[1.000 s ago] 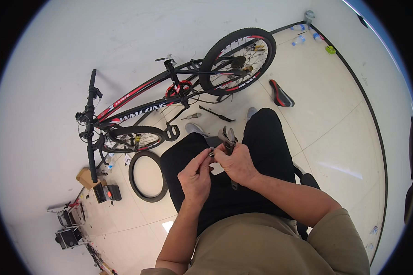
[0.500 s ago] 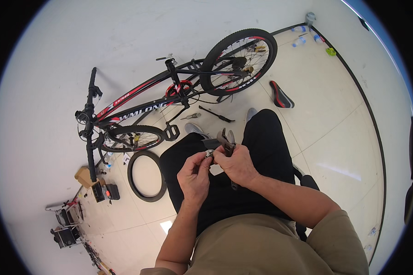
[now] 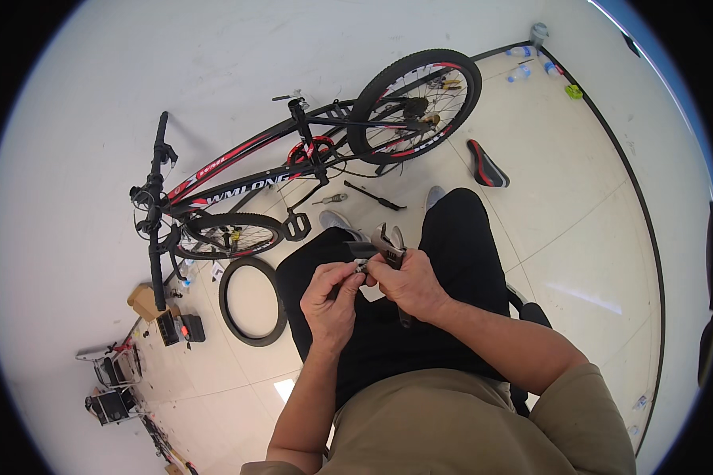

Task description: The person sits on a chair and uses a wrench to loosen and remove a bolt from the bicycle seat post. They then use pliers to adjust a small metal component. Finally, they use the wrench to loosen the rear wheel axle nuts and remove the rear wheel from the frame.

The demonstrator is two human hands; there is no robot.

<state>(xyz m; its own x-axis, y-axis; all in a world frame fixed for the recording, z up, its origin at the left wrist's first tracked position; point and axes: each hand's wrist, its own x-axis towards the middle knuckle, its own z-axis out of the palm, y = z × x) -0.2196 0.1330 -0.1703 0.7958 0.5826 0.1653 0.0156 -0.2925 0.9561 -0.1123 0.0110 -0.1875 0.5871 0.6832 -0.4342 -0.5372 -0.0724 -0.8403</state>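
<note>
Above my lap, my left hand (image 3: 329,307) pinches a small silvery metal part (image 3: 361,266) between thumb and fingertips. My right hand (image 3: 410,286) is closed round an adjustable wrench (image 3: 389,245), whose jaws point away from me; the handle's end shows below the palm. The right thumb and forefinger meet the small part from the other side, so both hands touch it. Fingers cover much of the part, and its exact kind cannot be made out.
A black and red bicycle (image 3: 245,186) leans against the wall ahead. On the tiled floor lie a saddle (image 3: 486,165), a loose tyre (image 3: 226,303), a black kickstand-like bar (image 3: 374,195) and a small grey-handled tool (image 3: 332,199). A cardboard box (image 3: 144,301) stands at left.
My left hand has shifted slightly left and its fingers have turned around the small part. The wrench head has tilted a little to the left. Both grips stay closed.
</note>
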